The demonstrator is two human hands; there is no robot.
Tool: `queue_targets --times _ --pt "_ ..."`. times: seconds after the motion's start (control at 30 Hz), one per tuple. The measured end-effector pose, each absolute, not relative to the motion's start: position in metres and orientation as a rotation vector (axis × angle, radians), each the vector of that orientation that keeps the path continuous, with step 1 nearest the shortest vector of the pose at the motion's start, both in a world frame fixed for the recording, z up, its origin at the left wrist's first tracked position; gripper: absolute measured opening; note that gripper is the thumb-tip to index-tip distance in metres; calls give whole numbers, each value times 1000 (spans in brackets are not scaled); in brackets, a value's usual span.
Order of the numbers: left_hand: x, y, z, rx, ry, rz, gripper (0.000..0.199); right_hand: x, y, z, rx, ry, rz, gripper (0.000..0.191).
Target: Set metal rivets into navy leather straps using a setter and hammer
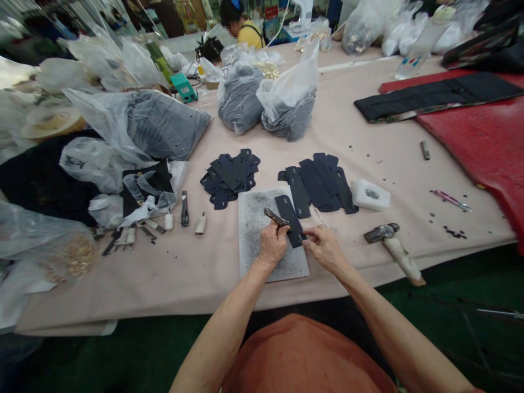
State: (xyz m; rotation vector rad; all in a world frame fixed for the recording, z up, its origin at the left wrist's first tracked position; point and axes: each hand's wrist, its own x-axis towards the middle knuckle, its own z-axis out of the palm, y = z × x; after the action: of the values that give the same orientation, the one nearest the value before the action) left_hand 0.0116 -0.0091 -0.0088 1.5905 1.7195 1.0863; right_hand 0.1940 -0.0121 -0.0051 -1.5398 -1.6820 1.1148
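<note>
My left hand (273, 243) is closed around a short metal punch (276, 216), held slanting over a dark, flat piece with small slots (287, 210). That piece lies on a white board (251, 240) speckled with black marks. At its lower right corner, my right hand (325, 248) pinches the edge between thumb and forefinger. A thin metal rod (320, 218) sticks up by the right knuckles; how it is held I cannot make out. Behind the board lie two piles of similar dark pieces, one at left (230, 174) and one at right (321, 183).
Right of my hands are a white block (370, 195), a hammer (382, 233), a pink pen (452, 200) and black scraps (454, 233). Punches (185, 208) and plastic bags (164, 123) lie to the left. A person in yellow (250, 35) is across the table.
</note>
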Motion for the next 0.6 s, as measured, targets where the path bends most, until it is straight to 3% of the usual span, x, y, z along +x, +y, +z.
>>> queue_targets --times 0.13,0.3,0.6 --pt "12 -10 -8 1571 1733 1087 13 172 -8 -9 -1647 -1294 1375 41" --pt "14 -8 -2 1528 1746 1104 10 171 -4 2 -1460 -943 1704 44" --pt "28 -1 -4 1659 1634 1002 10 200 -10 -1 -1328 -1052 1731 54"
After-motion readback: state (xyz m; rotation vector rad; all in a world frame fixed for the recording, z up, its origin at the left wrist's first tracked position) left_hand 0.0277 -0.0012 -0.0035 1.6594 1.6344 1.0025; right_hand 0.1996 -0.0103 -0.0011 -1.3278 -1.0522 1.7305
